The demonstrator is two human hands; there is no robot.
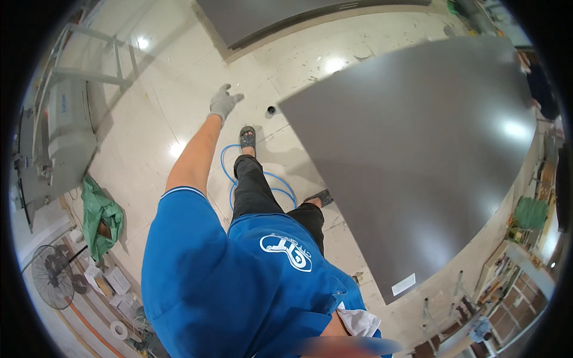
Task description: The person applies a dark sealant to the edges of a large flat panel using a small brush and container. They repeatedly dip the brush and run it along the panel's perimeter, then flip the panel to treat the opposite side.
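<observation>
My left hand point(223, 104) wears a light grey work glove and reaches forward over the tiled floor. Its fingers are spread and hold nothing. A small dark cylindrical object point(271, 110) on the floor is nearest to it, a little to its right. A large dark grey panel point(412, 149) fills the right side, its left edge close to my feet and apart from the gloved hand. Near the panel's closest corner is a white label point(403, 284). My right hand is out of sight.
A blue hose point(279, 176) loops around my feet. Ahead lies another dark panel point(262, 21). On the left are a metal frame point(89, 74), a grey machine point(70, 128), a green sack point(100, 215) and a fan point(52, 275). Racks with materials point(507, 292) line the right.
</observation>
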